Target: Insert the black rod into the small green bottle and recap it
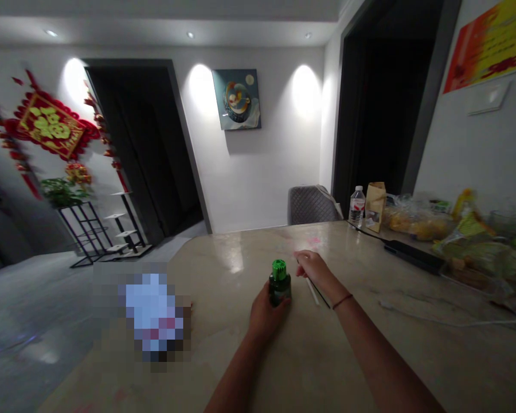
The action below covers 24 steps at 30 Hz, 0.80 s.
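Observation:
My left hand (266, 312) is wrapped round a small dark green bottle (279, 287) with a bright green cap (279, 269). The bottle stands upright above the middle of the table. Just to its right, my right hand (312, 265) is closed, its fingers curled in; what they hold, if anything, is hidden. A thin white stick (313, 291) and a thin dark stick (321, 295) show below that hand. Whether the dark one touches my fingers I cannot tell. The right hand is apart from the bottle.
The pale marble-like table (223, 355) carries a pixelated bluish patch (152, 310) at left. Toward the right are a water bottle (357, 206), a paper carton (375, 206), a black bar-shaped object (415, 257), bagged food (417, 218) and a white cord (447, 322). A grey chair (312, 205) stands behind.

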Available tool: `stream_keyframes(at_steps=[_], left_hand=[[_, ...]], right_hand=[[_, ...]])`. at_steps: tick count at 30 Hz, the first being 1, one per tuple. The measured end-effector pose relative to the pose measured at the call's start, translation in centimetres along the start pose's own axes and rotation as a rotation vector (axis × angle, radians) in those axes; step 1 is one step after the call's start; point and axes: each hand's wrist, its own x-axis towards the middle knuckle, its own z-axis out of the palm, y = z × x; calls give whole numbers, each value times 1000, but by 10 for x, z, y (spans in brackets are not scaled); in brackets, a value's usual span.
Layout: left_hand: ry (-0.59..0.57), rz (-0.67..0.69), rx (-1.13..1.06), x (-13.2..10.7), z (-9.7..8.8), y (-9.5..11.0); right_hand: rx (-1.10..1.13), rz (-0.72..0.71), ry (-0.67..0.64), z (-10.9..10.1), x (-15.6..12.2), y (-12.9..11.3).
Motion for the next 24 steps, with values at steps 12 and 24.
stream_keyframes(at_steps=[12,24], left_hand=[[-4,35,-14,-1,1,-1],[-1,-3,-30,0,1,-2]], right_hand=[[117,-319,-299,19,-14,8],[-131,-349,-119,22,-16,11]])
